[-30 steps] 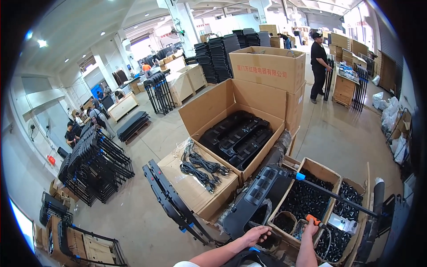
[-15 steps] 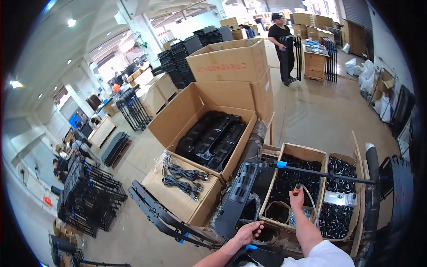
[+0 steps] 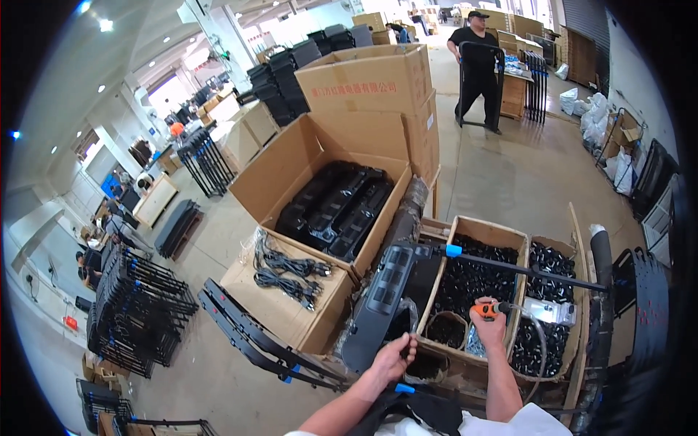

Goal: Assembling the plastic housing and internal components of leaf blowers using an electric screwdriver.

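Observation:
My right hand [image 3: 488, 323] is closed round an orange and black power screwdriver [image 3: 488, 310], and a pale hose runs from the tool's right end. It is over the wooden box [image 3: 428, 320] of small black parts. My left hand [image 3: 395, 357] is closed with the fingertips pinched together, and whatever they hold is too small to make out. It is beside the lower end of a long black panel with vents [image 3: 384, 287]. From the panel's top a black bar with a blue clip [image 3: 454, 251] crosses the boxes to the right.
A cardboard carton [image 3: 320, 142] of black moulded covers stands ahead, with coiled black cables [image 3: 287, 272] on another carton nearer. Small black fittings [image 3: 549, 261] fill a box at right. Black frames [image 3: 269, 338] lean low at left. A person [image 3: 478, 73] carries a black frame far off.
My right hand has turned the screwdriver from upright to lying sideways. My left hand stays pinched near the panel. The far person has walked on with the frame, and the view has shifted slightly.

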`<state>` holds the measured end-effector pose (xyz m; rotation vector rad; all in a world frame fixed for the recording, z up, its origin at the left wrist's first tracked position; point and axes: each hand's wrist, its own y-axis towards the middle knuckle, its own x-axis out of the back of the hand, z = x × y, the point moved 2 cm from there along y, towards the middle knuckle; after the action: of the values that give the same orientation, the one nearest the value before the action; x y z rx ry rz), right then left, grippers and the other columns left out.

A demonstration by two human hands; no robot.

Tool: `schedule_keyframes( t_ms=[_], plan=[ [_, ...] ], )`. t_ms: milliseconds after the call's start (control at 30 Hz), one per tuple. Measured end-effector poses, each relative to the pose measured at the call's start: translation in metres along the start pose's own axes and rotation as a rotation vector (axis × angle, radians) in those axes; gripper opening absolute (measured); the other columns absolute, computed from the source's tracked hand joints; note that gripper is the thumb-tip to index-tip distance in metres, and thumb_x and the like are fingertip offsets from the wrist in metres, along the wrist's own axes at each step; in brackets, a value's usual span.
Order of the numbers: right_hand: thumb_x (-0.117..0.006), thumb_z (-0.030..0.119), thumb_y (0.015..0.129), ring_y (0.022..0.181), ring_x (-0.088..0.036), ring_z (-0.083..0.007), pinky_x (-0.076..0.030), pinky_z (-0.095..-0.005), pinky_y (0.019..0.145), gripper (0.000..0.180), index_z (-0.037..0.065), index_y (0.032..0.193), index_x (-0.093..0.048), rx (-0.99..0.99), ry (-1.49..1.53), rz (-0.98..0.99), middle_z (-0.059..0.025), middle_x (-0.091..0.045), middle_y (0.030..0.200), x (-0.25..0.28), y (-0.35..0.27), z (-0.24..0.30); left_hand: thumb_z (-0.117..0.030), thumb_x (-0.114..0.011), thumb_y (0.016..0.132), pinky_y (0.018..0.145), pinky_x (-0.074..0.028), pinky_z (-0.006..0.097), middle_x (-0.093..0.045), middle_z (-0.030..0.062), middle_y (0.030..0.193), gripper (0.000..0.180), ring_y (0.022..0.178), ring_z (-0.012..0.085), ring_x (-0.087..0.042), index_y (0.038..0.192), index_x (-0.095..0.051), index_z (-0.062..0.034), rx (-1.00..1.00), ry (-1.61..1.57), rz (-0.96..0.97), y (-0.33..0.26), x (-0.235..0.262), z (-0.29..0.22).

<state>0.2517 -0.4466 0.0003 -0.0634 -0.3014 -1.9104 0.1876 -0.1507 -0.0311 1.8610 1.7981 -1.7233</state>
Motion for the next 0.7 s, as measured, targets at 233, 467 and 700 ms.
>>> schedule_keyframes(
  t_ms=[233, 467, 700],
  plan=[
    [-0.081, 0.001, 0.086, 0.112, -0.071, -0.0225, -0.056, -0.0369, 0.102, 0.053, -0.002, 0.133, -0.057, 0.006, 0.42, 0.208, -0.0188, -0.072, 0.125, -0.029, -0.021, 0.123, -0.036, -0.059, 0.109, 0.064, -0.048, 0.025, -0.063, -0.0031, 0.087, 0.028, 0.074, 0.0111, -0.058, 0.113, -0.067, -0.0099, -0.086, -0.123, 0.083, 0.028, -0.033, -0.043],
    [-0.078, 0.003, 0.088, 0.117, -0.069, -0.0226, -0.055, -0.0381, 0.104, 0.052, -0.001, 0.134, -0.055, 0.012, 0.4, 0.26, -0.0191, -0.071, 0.127, -0.085, -0.042, 0.163, -0.036, -0.057, 0.11, 0.061, -0.048, 0.023, -0.062, -0.0029, 0.084, 0.027, 0.071, 0.0107, -0.057, 0.112, -0.065, -0.0104, -0.093, -0.326, 0.217, 0.024, -0.042, -0.069],
    [-0.078, 0.004, 0.089, 0.117, -0.068, -0.0224, -0.055, -0.0381, 0.105, 0.051, 0.0, 0.135, -0.055, 0.0, 0.359, 0.273, -0.0196, -0.071, 0.128, -0.121, -0.051, 0.17, -0.032, -0.056, 0.111, 0.064, -0.052, 0.024, -0.063, -0.0007, 0.084, 0.025, 0.072, 0.0115, -0.059, 0.111, -0.065, -0.009, -0.102, -0.391, 0.242, 0.016, -0.021, -0.085]
  ],
)
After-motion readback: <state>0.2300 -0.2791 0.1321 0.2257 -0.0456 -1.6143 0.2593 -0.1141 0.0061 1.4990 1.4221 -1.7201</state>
